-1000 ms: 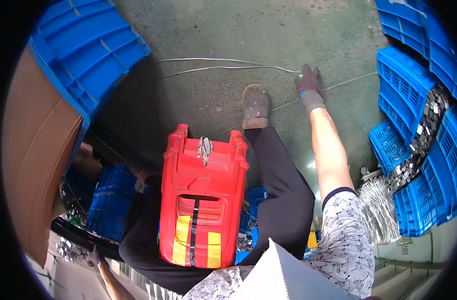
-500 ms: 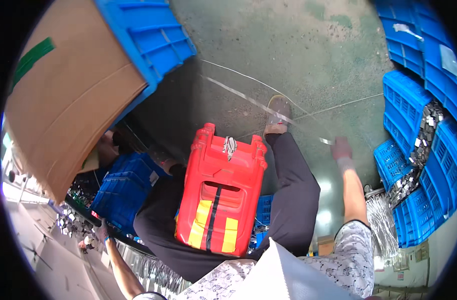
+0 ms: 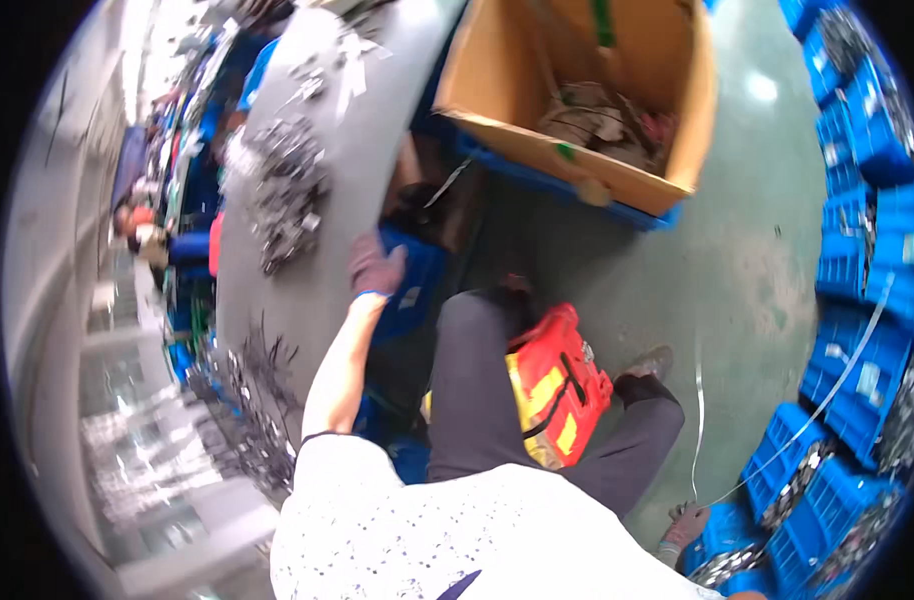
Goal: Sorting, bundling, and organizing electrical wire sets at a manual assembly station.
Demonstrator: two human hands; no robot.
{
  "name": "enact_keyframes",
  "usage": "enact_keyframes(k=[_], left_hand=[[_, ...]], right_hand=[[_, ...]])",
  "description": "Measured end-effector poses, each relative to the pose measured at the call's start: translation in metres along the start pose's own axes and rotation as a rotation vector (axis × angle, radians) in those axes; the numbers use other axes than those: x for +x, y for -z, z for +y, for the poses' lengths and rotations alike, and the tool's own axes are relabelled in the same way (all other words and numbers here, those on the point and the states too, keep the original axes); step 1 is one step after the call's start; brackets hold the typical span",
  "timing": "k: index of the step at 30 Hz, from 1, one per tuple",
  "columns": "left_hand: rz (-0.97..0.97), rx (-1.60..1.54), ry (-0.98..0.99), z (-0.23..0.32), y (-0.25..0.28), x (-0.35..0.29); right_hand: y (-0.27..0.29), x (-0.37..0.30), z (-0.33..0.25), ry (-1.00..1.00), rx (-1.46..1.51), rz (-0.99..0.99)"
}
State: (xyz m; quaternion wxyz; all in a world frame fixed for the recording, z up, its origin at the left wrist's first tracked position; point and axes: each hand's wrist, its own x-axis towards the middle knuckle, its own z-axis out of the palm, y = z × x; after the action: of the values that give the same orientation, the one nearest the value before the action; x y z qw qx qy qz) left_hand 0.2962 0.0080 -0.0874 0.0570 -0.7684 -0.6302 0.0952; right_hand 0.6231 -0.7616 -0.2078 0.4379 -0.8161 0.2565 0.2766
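Note:
My left hand (image 3: pixel 379 265), in a greyish-pink knitted glove, rests at the edge of the grey table (image 3: pixel 352 170), beside a blue crate (image 3: pixel 409 285). Its fingers look spread and hold nothing. Low on the right, my right hand (image 3: pixel 685 525), gloved too, is closed on a thin white strap (image 3: pixel 699 420). One run of the strap goes up along the floor; the other slants up to the right across blue crates. Between my legs stands a red plastic box (image 3: pixel 575 385) with yellow and black tape on it.
A large open cardboard box (image 3: pixel 577 165) with crumpled material inside stands ahead, on a blue crate. Small dark and silver parts (image 3: pixel 287 190) lie heaped on the table. Blue crates (image 3: pixel 847 350) full of parts line the right side. A person (image 3: pixel 147 225) is at far left.
My view has swung left, bringing the tabletop and the inside of the cardboard box into sight. My right hand has dropped low toward the right-hand crates, with the strap now drawn out.

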Motion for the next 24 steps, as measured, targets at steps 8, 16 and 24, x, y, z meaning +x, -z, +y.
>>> enact_keyframes(k=[8,16,24], left_hand=[[0.477,-0.403,-0.069,-0.167,0.015,-0.132],[0.578,-0.352,0.582,-0.349,-0.054,-0.273],[0.584,-0.269,0.936,-0.404,-0.085,-0.343]], right_hand=[[-0.009,-0.134,-0.155,0.421,0.143,0.057],[-0.163,-0.294,-0.321,0.974,0.288,-0.296],[-0.419,-0.501,-0.348,1.336,0.176,-0.979]])
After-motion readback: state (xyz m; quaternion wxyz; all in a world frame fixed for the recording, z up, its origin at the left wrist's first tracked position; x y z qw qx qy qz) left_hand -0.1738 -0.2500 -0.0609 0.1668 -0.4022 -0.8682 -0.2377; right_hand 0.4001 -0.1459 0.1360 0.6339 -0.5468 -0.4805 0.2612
